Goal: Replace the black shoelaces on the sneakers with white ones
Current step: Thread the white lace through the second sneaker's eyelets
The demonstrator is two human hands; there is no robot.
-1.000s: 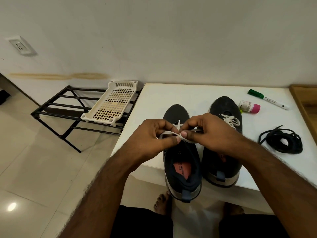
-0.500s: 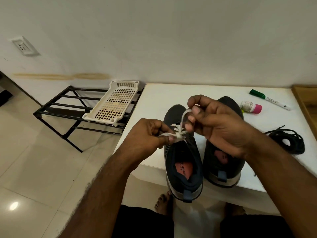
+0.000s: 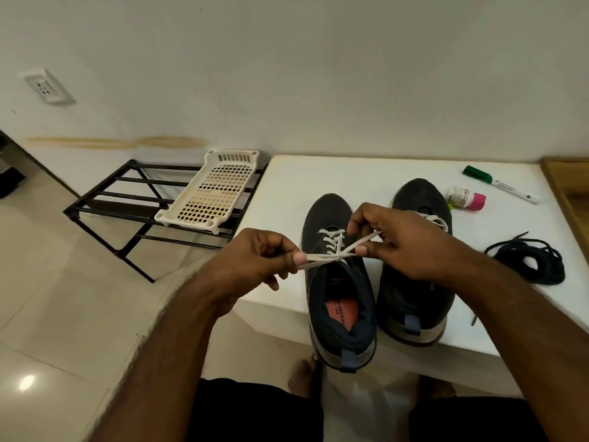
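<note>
Two dark sneakers stand side by side on the white table (image 3: 287,186), heels toward the person; the left sneaker (image 3: 338,282) overhangs the near edge and serves as the landmark. Its white lace (image 3: 333,242) crosses the eyelets and meets in a knot at the tongue. The left hand (image 3: 258,260), to the left of that sneaker, pinches one lace end between thumb and curled fingers; the right hand (image 3: 395,240), just right of it, pinches the other end, both drawn taut. That hand hides much of the right sneaker (image 3: 414,301), where only a bit of white lacing shows. Well right of the landmark lies the coiled black lace (image 3: 529,260); beyond it, a marker (image 3: 500,188) and small bottle (image 3: 465,196), labels unreadable.
</note>
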